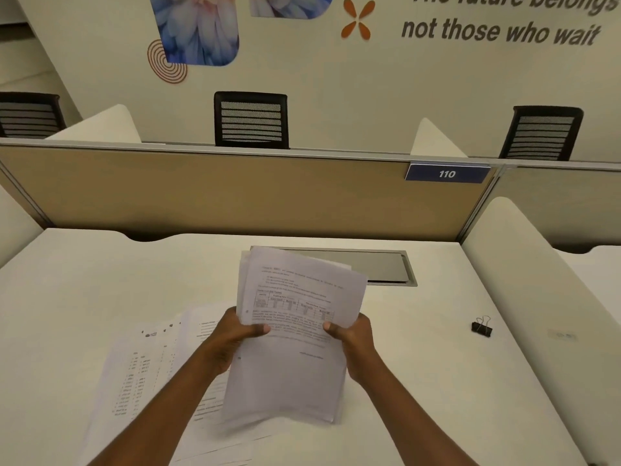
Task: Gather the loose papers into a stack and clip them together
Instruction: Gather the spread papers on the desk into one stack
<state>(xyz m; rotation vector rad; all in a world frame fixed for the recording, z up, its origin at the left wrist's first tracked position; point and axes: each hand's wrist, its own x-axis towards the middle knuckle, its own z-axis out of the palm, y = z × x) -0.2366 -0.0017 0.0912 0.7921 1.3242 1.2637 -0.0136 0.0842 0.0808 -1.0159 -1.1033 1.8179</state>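
White printed sheaf of papers (292,334) held above the desk (420,381), left hand (232,338) and right hand (353,341) pinching its side edges, fingers hidden behind, text blurred, loose sheets (148,364) partly covered beneath, black binder clip (482,327) well apart right.

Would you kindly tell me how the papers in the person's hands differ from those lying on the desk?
The held papers are raised and gripped by the left hand and right hand; the desk papers lie flat, untouched. The held ones are bunched together; the desk ones are fanned out. Both are white printed sheets.
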